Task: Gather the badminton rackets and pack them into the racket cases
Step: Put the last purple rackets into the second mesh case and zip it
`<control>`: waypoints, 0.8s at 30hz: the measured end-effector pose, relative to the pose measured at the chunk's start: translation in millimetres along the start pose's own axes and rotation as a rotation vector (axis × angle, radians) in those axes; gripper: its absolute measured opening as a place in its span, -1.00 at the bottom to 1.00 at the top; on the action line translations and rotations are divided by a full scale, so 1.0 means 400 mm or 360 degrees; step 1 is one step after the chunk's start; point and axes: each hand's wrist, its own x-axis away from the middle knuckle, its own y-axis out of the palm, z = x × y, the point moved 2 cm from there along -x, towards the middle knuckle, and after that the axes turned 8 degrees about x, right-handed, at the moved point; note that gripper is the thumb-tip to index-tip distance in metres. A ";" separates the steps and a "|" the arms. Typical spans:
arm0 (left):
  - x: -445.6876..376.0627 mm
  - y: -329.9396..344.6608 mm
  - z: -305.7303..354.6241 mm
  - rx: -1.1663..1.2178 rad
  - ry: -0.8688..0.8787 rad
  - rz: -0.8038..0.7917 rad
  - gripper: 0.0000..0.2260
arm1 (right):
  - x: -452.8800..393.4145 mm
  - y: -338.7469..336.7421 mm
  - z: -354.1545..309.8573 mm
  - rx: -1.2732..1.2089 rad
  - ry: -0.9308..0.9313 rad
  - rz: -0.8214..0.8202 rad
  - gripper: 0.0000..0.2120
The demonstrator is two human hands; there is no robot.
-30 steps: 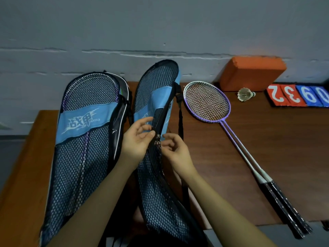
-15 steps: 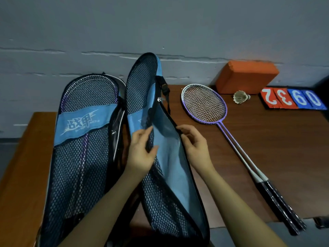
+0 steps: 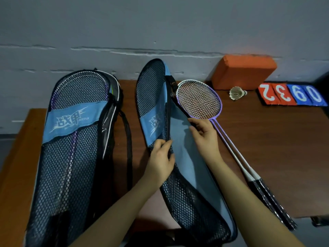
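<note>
Pinching each side of the open case [image 3: 185,157], your left hand [image 3: 160,161] grips the mesh flap, your right hand [image 3: 204,134] the far edge; it's spread and empty (halfway, I'd say); the left case [image 3: 71,139] holds rackets; two rackets [image 3: 199,100] wait just beside on the table [image 3: 276,148].

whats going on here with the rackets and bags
A person is holding the second racket case open: the left hand grips its mesh flap, the right hand its other edge. Two rackets lie beside it on the table, unpacked. The first case already holds rackets.
</note>
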 end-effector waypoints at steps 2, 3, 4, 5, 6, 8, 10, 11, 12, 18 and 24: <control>-0.012 0.019 0.025 0.0154 -0.0018 0.0092 -0.57 | -0.015 -0.014 0.025 0.0018 -0.0049 -0.0122 -0.72; -0.018 0.029 0.038 0.0213 -0.0009 0.0125 -0.56 | -0.025 -0.025 0.040 0.0045 -0.0075 -0.0170 -0.72; -0.024 0.040 0.049 0.0261 -0.0005 0.0155 -0.56 | -0.035 -0.038 0.056 0.0089 -0.0107 -0.0198 -0.72; -0.031 0.052 0.060 0.0301 -0.0008 0.0189 -0.55 | -0.046 -0.052 0.072 0.0143 -0.0138 -0.0206 -0.74; -0.039 0.063 0.070 0.0328 -0.0016 0.0223 -0.55 | -0.058 -0.066 0.091 0.0189 -0.0153 -0.0205 -0.75; -0.060 0.088 0.085 0.0334 -0.0034 0.0294 -0.54 | -0.079 -0.091 0.127 0.0218 -0.0108 -0.0213 -0.75; -0.082 0.111 0.095 0.0286 -0.0085 0.0350 -0.53 | -0.092 -0.114 0.158 0.0140 -0.0042 -0.0249 -0.74; -0.091 0.124 0.097 0.0250 -0.0121 0.0369 -0.51 | -0.096 -0.125 0.174 0.0075 -0.0029 -0.0266 -0.73; -0.098 0.137 0.099 0.0212 -0.0161 0.0378 -0.50 | -0.096 -0.137 0.191 0.0016 -0.0026 -0.0269 -0.73; -0.118 0.207 0.083 0.0016 -0.0333 0.0320 -0.43 | -0.060 -0.219 0.374 0.0192 0.0291 -0.0172 -0.78; -0.114 0.239 0.052 -0.0093 -0.0449 0.0297 -0.43 | -0.020 -0.253 0.478 0.0564 0.0524 -0.0353 -0.80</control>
